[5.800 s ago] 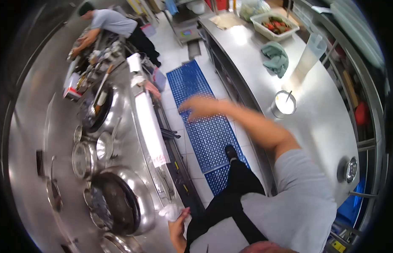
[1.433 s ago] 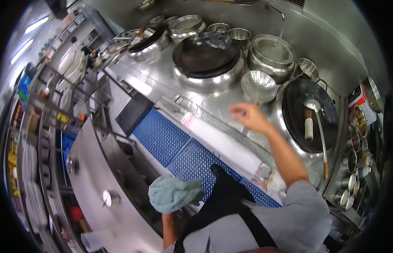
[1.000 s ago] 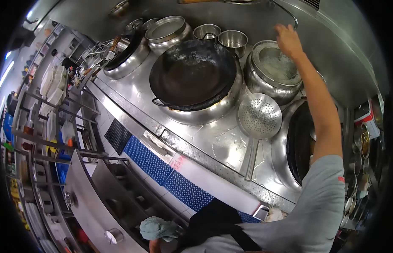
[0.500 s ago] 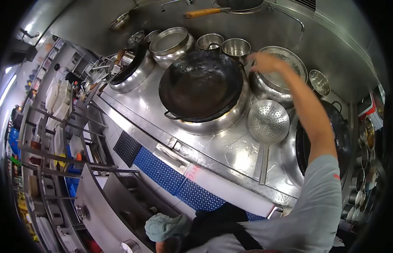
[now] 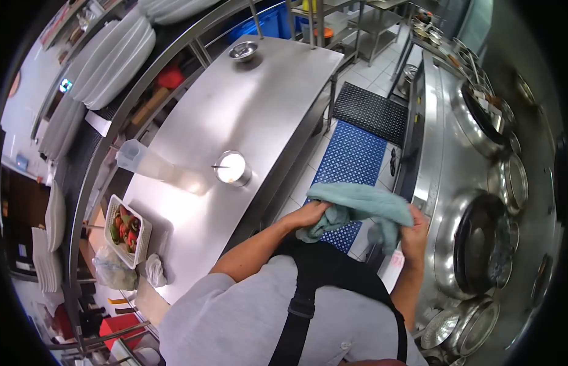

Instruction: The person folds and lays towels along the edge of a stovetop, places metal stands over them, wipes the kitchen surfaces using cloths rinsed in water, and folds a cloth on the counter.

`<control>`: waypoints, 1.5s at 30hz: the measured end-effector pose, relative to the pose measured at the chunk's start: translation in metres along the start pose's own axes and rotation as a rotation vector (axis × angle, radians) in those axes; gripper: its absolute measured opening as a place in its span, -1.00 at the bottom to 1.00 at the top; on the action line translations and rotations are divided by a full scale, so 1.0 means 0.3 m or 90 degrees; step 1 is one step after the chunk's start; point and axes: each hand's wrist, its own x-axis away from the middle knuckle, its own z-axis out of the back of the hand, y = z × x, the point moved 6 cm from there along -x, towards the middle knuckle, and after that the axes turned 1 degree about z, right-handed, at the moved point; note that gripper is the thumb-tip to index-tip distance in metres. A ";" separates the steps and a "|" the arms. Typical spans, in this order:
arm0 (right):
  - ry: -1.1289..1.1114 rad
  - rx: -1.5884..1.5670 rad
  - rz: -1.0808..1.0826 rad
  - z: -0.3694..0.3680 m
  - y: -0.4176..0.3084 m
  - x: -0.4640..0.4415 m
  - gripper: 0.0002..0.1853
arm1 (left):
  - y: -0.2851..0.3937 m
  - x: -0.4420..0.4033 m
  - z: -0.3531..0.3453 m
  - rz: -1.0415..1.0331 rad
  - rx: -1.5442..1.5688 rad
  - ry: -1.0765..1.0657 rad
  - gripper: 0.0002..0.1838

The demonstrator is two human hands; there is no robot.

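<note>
A pale green cloth towel (image 5: 363,204) stretches between my two hands in front of my body, above the floor mat. My left hand (image 5: 309,215) grips the bunched end of it, with the fingers wrapped in the folds. The other end is pinched in my right hand (image 5: 414,233), close to the stove's front edge. Part of the towel hangs down beside my right hand. To the right, a large black wok (image 5: 479,241) sits on the steel stove (image 5: 439,158).
A steel table (image 5: 235,116) on the left carries a metal container of white contents (image 5: 233,169), a small bowl (image 5: 243,51), a clear plastic jug (image 5: 140,160) and a white basket (image 5: 143,235) of peppers. A blue mat (image 5: 351,155) covers the floor between table and stove.
My view has turned left from the stove towards the table. My right hand has left the pots and now holds the towel, which was only at my left hand before.
</note>
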 end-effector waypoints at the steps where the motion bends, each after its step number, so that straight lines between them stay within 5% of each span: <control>1: -0.003 -0.076 0.030 -0.006 0.000 -0.069 -0.77 | -0.018 0.001 0.049 0.044 -0.010 -0.024 -0.22; 3: -0.024 -0.222 0.055 -0.074 -0.083 -0.202 -0.67 | -0.031 -0.004 0.120 0.080 -0.051 -0.076 -0.04; 6: -0.095 -0.202 -0.021 -0.210 -0.116 -0.388 -0.68 | 0.027 -0.011 0.213 0.048 -0.431 0.042 0.04; 7: -0.105 -0.132 -0.001 -0.258 -0.117 -0.440 -0.67 | 0.118 0.003 0.246 -0.167 -0.378 0.280 0.09; 9: -0.195 -0.001 0.032 -0.357 -0.143 -0.550 -0.66 | 0.400 0.025 0.287 -0.414 -0.188 0.388 -0.09; 12: -0.320 0.071 -0.007 -0.439 -0.145 -0.724 -0.64 | 0.503 -0.175 0.336 -0.432 -0.130 0.140 -0.27; 15: -0.354 0.033 -0.011 -0.384 -0.135 -0.909 -0.51 | 0.609 -0.244 0.414 -0.486 0.015 0.235 -0.45; 18: -0.412 -0.025 -0.067 -0.308 -0.039 -1.057 -0.45 | 0.746 -0.276 0.414 -0.497 -0.048 0.409 -0.52; 22: -0.466 0.072 -0.184 -0.174 0.182 -1.278 -0.45 | 0.715 -0.519 0.371 -0.357 -0.117 0.344 -0.67; 27: -0.488 0.198 -0.133 -0.012 0.548 -1.458 -0.22 | 0.542 -0.740 0.380 -0.211 -0.131 0.353 -0.67; 28: -0.529 0.160 -0.164 -0.006 0.589 -1.461 -0.25 | 0.488 -0.776 0.374 -0.217 -0.119 0.378 -0.69; 30: -0.605 0.075 -0.219 0.001 0.656 -1.448 -0.31 | 0.379 -0.819 0.367 -0.019 -0.003 0.355 -0.77; 33: -0.482 -0.266 -0.364 -0.009 0.799 -1.433 -0.43 | 0.342 -0.852 0.384 0.008 0.037 0.329 -0.91; 37: -0.270 -0.423 -0.420 -0.010 0.945 -1.495 -0.62 | 0.392 -0.840 0.372 0.039 -0.282 0.369 -0.64; 41: -0.272 -0.250 -0.278 0.036 0.803 -1.631 -0.75 | 0.410 -0.711 0.486 0.049 -0.337 0.587 -0.74; 42: -0.312 -0.175 -0.211 0.040 0.738 -1.655 -0.76 | 0.426 -0.655 0.522 0.104 -0.324 0.587 -0.81; 44: -0.388 -0.020 -0.066 0.024 0.608 -1.690 -0.77 | 0.419 -0.544 0.580 -0.011 -0.216 0.607 -0.88; 45: -0.462 -0.035 -0.093 0.006 0.568 -1.695 -0.77 | 0.432 -0.492 0.595 0.017 -0.093 0.568 -0.87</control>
